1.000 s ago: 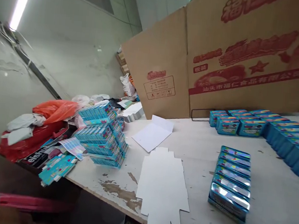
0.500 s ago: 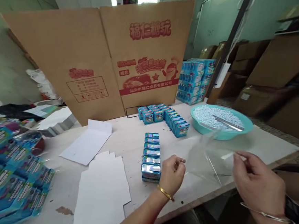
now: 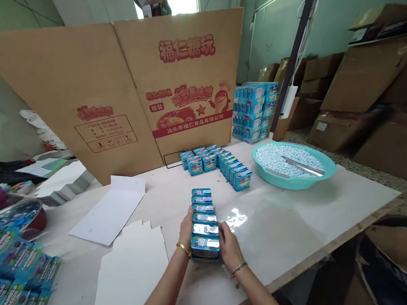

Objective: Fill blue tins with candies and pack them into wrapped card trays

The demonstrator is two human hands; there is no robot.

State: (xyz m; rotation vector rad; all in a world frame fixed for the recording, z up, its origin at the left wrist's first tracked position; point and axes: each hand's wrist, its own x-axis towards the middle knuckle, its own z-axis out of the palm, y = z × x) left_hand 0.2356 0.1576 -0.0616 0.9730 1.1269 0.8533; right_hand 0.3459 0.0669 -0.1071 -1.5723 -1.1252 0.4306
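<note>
A row of several small blue tins (image 3: pixel 204 246) with shiny, light-reflecting tops stands on the table in front of me, running away from my body. My left hand (image 3: pixel 185 228) presses against the row's left side, and my right hand (image 3: pixel 230 247) grips the right side near the closest tins. Both palms are turned inward, with some fingertips hidden by the tins. To the right of the row, a clear plastic bag (image 3: pixel 250 229) lies flat on the table, catching the light; neither hand holds it up.
More blue tins (image 3: pixel 242 179) are grouped behind, before a large carton (image 3: pixel 194 86). A turquoise basin (image 3: pixel 282 181) of white pellets, with tongs (image 3: pixel 303 166), stands right. White cards (image 3: pixel 131 269) and a folded sheet (image 3: pixel 110 215) lie left, near packed blue goods (image 3: pixel 8 259).
The clear bag, held up by both hands before, now lies on the table. My right hand has come left to the row, and my left hand has moved to its left side.
</note>
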